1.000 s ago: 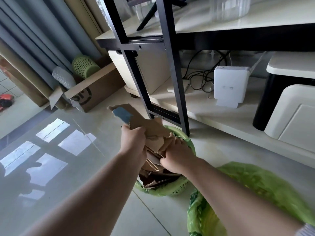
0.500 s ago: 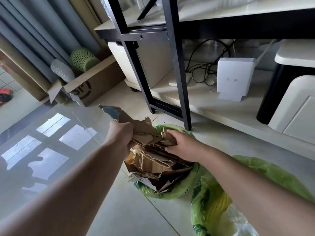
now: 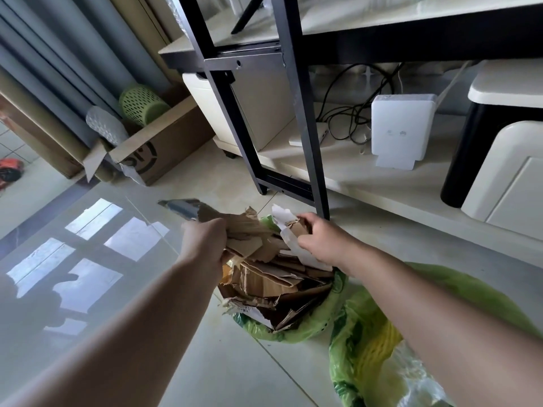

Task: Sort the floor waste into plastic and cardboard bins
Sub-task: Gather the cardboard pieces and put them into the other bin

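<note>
A green bin [image 3: 296, 333] on the floor is stuffed with torn brown cardboard pieces [image 3: 273, 283]. My left hand [image 3: 204, 239] grips a bent cardboard piece [image 3: 235, 224] with a blue-grey end, at the bin's left top. My right hand [image 3: 321, 240] holds a torn piece with a white face [image 3: 286, 227] at the bin's far rim. To the right a second bin lined with a green plastic bag [image 3: 361, 348] shows something yellow inside; my right forearm crosses over it.
A black metal frame leg [image 3: 308, 136] stands just behind the bin. A low white shelf [image 3: 367, 183] carries a white router box [image 3: 401, 127] and cables. A cardboard box [image 3: 164, 151] with a green basket [image 3: 141, 104] sits at back left.
Both hands have drawn apart above the bin. The right hand moved from pressing on the pile to gripping a white-faced piece at the far rim. The pile is more exposed.
</note>
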Demonstrator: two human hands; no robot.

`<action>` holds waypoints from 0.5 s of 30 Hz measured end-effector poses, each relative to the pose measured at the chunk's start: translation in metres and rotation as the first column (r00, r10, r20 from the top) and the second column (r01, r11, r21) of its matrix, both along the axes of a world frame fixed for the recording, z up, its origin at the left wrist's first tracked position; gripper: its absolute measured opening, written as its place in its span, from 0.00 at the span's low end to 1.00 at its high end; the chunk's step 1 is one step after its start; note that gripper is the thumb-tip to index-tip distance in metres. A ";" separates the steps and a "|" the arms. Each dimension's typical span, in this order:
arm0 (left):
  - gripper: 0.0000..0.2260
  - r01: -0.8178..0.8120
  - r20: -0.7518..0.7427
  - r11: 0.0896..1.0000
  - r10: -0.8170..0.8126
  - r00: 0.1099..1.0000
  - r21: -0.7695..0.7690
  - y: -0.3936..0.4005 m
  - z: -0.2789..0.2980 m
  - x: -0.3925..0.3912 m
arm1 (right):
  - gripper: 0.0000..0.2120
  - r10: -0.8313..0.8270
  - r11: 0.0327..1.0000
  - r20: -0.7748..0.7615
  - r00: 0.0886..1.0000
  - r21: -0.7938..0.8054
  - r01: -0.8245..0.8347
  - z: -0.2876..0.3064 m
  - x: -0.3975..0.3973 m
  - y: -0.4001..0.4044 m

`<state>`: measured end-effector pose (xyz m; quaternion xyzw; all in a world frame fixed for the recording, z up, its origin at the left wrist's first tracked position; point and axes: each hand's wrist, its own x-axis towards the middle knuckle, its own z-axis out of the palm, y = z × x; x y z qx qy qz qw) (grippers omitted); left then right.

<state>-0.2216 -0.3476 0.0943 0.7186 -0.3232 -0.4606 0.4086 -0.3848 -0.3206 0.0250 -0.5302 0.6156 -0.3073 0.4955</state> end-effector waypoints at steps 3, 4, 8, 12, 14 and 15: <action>0.26 0.187 0.322 0.982 -0.169 0.931 -0.025 0.005 -0.009 -0.015 | 0.24 0.083 0.995 -0.115 0.990 -0.048 -0.089 0.002 0.002 0.003; 0.30 0.247 0.441 0.969 -0.224 0.869 0.004 0.008 -0.013 -0.021 | 0.27 0.112 0.992 -0.174 0.978 -0.042 -0.121 0.002 0.002 0.002; 0.41 0.370 0.703 0.907 -0.396 0.591 0.201 0.010 -0.027 -0.028 | 0.38 0.240 0.968 -0.431 0.870 0.044 -0.245 0.006 -0.001 0.000; 0.20 0.474 0.610 0.820 -0.562 0.559 0.321 0.001 -0.007 -0.028 | 0.32 0.339 0.938 -0.459 0.821 0.103 -0.330 0.019 -0.011 0.000; 0.09 0.499 0.512 0.783 -0.621 0.594 0.370 0.002 0.006 -0.029 | 0.30 0.355 0.932 -0.450 0.820 0.095 -0.351 0.016 -0.015 -0.001; 0.09 0.493 0.476 0.776 -0.630 0.614 0.393 0.003 0.011 -0.028 | 0.31 0.345 0.933 -0.472 0.811 0.077 -0.352 0.012 -0.015 -0.002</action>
